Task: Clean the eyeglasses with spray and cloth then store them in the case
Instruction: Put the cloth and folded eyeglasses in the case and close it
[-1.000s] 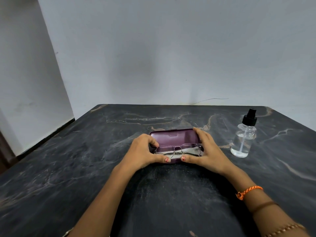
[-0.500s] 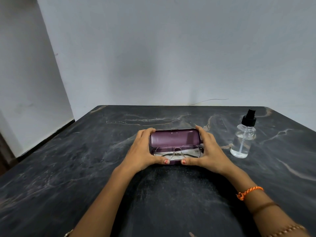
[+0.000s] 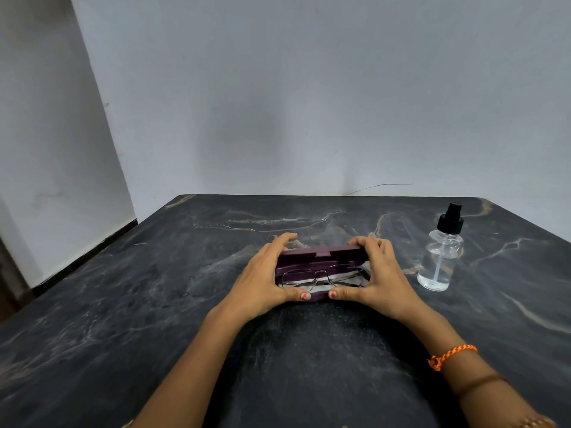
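A purple glasses case (image 3: 321, 255) lies on the dark marble table (image 3: 154, 304), its lid tilted partway down over the base. Inside it, thin metal-framed eyeglasses (image 3: 321, 274) rest on a pale cloth (image 3: 318, 287). My left hand (image 3: 262, 279) grips the case's left end, fingers curled over the lid and thumb on the front edge. My right hand (image 3: 380, 279) grips the right end the same way. A clear spray bottle (image 3: 440, 257) with a black nozzle stands upright to the right of the case, apart from my hands.
A pale wall rises behind the table's far edge. The table's left edge runs diagonally beside a side wall and a dark floor strip (image 3: 83, 257). A thin wire (image 3: 380, 186) runs along the wall's base.
The case lid has swung from standing open towards me and now hangs partway down over the glasses. My fingers moved up onto the lid's top edge.
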